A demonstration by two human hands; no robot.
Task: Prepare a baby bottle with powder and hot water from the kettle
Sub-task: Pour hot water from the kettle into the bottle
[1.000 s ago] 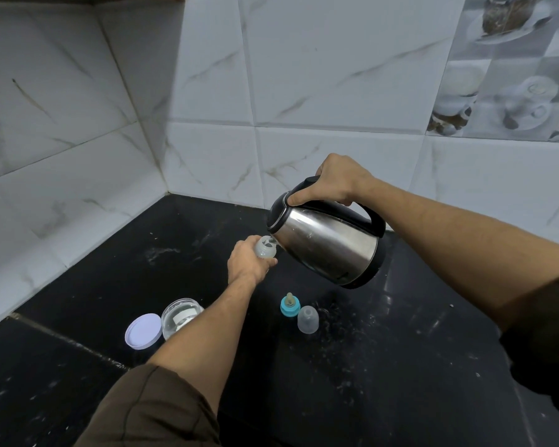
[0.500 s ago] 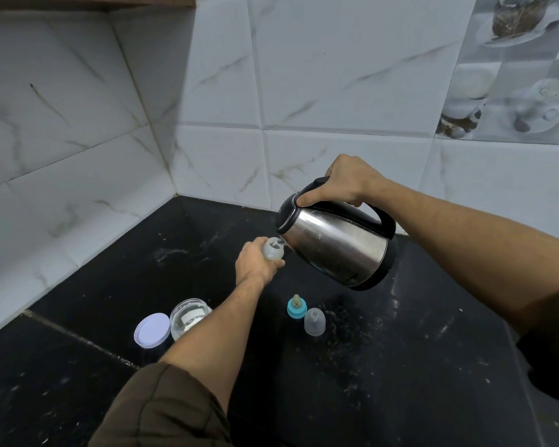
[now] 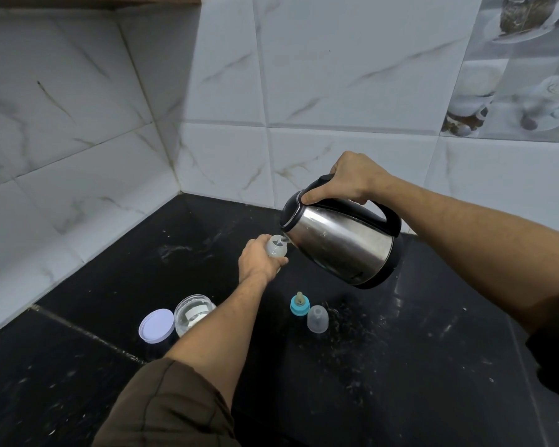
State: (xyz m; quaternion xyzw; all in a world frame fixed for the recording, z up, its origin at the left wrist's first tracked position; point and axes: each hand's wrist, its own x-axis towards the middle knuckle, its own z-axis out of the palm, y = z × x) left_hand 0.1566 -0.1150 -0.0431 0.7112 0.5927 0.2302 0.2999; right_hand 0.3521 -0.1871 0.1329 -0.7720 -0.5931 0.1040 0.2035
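My left hand (image 3: 257, 261) grips a small clear baby bottle (image 3: 276, 248), open at the top, held above the black counter. A steel kettle (image 3: 339, 241) with a black handle and lid is tilted to the left, its spout right at the bottle's mouth. My right hand (image 3: 352, 179) is wrapped around the top of the kettle's handle, thumb on the lid's edge. On the counter stand the blue nipple ring (image 3: 299, 304) and the clear bottle cap (image 3: 317, 318). The open powder jar (image 3: 192, 312) sits by my left forearm, its white lid (image 3: 156, 325) beside it.
The black counter (image 3: 400, 366) runs into a corner of white marble-patterned wall tiles (image 3: 226, 91) at the back and left. White specks are scattered over the counter around the cap.
The kettle has tipped a little further and its spout has come down to the bottle's mouth. Both hands and the objects sit slightly further right in view as the camera shifted.
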